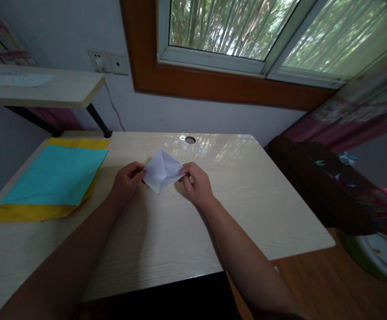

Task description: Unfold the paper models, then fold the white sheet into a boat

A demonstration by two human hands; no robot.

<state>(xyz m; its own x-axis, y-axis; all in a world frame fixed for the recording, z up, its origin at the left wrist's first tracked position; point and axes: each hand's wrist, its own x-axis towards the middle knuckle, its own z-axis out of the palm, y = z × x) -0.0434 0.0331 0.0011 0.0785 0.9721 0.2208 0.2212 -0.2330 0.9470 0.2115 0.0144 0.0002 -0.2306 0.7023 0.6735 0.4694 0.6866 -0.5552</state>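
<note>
While both hands pinch folded white paper (162, 171) | left hand (126, 180) grip closed | right hand (197, 183) grip closed, fingertips hidden

Matt white folded paper (162, 171) on a glossy, pale wood-grain desk (246, 200).

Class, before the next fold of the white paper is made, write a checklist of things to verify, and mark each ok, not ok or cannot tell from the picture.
1. Both hands on the white folded paper: ok. The left hand pinches its left corner and the right hand its right corner.
2. Paper over the desk, away from the edges: ok.
3. Bare desk around the paper: ok.
4. Spare sheets out of the way: ok. The blue sheet lies on the yellow sheet, far left.
5. Cable hole not under the paper: ok, it lies beyond it.
6. Existing creases sharp and aligned: cannot tell, too dim.
</note>
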